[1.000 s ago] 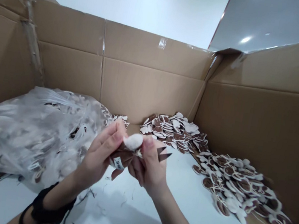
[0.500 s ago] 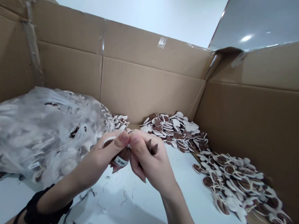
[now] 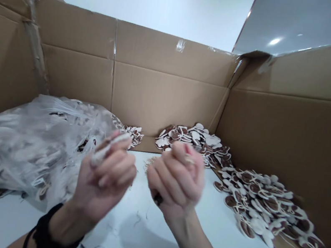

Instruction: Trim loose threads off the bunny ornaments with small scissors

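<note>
My left hand (image 3: 109,174) is raised over the table with its fingers curled around a small brown-and-white shoe (image 3: 109,148); its pale fuzzy side faces up, and motion blurs it. My right hand (image 3: 176,174) is closed in a fist beside it, apart from the left. A pale bit of cord (image 3: 189,158) shows at its thumb. A dark tip (image 3: 157,199) peeks out under the fist, seemingly the thread snips whose two pointed blades showed earlier; most of them is hidden.
On the left stands a big clear plastic bag (image 3: 32,140) full of similar pieces. Heaps of small brown-and-white shoes (image 3: 194,139) lie at the back and right (image 3: 263,204). Cord trimmings (image 3: 150,161) lie on the white table (image 3: 211,246). Cardboard walls (image 3: 166,98) surround it.
My hands, pressed together on the small shoe before, have drawn apart and turned into fists. The shoe stays in my left hand; the snips' blades no longer show above the right.
</note>
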A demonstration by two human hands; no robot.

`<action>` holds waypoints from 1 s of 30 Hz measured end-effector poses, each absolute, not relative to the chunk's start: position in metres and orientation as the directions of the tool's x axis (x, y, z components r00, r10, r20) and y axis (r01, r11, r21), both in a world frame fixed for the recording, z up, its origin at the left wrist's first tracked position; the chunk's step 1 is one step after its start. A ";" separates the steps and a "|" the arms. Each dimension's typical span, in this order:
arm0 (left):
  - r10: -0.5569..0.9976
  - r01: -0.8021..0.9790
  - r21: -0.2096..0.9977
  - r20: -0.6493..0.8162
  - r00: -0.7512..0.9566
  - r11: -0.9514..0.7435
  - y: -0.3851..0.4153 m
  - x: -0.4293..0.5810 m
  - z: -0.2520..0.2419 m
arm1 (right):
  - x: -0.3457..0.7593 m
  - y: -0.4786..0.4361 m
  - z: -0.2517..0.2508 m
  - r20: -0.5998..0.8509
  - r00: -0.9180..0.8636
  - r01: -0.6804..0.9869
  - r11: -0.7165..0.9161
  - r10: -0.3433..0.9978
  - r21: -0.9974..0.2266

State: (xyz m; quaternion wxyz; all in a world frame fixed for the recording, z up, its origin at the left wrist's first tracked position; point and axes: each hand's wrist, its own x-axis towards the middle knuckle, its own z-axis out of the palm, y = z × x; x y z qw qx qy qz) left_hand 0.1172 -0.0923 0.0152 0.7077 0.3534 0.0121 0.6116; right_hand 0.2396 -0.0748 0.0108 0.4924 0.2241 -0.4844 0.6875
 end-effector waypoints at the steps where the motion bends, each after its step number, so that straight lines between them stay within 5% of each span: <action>1: 0.887 -0.873 0.481 0.431 0.164 -0.073 -0.088 0.115 0.019 | 0.242 -0.079 0.014 0.828 -0.340 -0.925 0.000 0.447 -0.380; 4: 0.859 -0.730 0.610 0.508 0.061 -0.309 -0.078 0.112 0.026 | 0.257 -0.086 0.023 0.903 -0.259 -0.854 0.356 0.342 -0.379; 8: 0.853 -0.392 0.823 0.499 0.154 -0.411 -0.076 0.114 0.023 | 0.291 -0.066 0.030 0.846 -0.288 -0.376 0.760 0.449 -0.531; 10: 0.867 -0.283 0.865 0.469 0.167 -0.414 -0.076 0.117 0.020 | 0.309 -0.043 0.031 0.708 -0.305 0.054 0.754 0.637 -0.655; 12: 0.880 -0.252 0.882 0.445 0.164 -0.399 -0.076 0.119 0.018 | 0.323 -0.015 0.026 0.471 -0.220 0.581 0.503 0.854 -0.640; 13: 0.889 -0.255 0.889 0.427 0.166 -0.380 -0.075 0.121 0.017 | 0.329 0.000 0.022 0.394 -0.180 0.671 0.405 0.901 -0.620; 19: 0.917 -0.274 0.914 0.354 0.184 -0.298 -0.065 0.120 0.014 | 0.345 0.066 -0.024 -0.002 -0.024 0.856 0.019 1.000 -0.517; 22: 0.897 -0.325 0.911 0.348 0.274 -0.254 -0.063 0.118 0.013 | 0.346 0.072 -0.034 -0.071 0.008 0.861 -0.042 0.997 -0.506; 30: 0.898 -0.250 0.898 0.407 0.165 -0.361 -0.069 0.122 0.014 | 0.324 0.001 0.015 0.351 -0.134 0.678 0.344 0.927 -0.650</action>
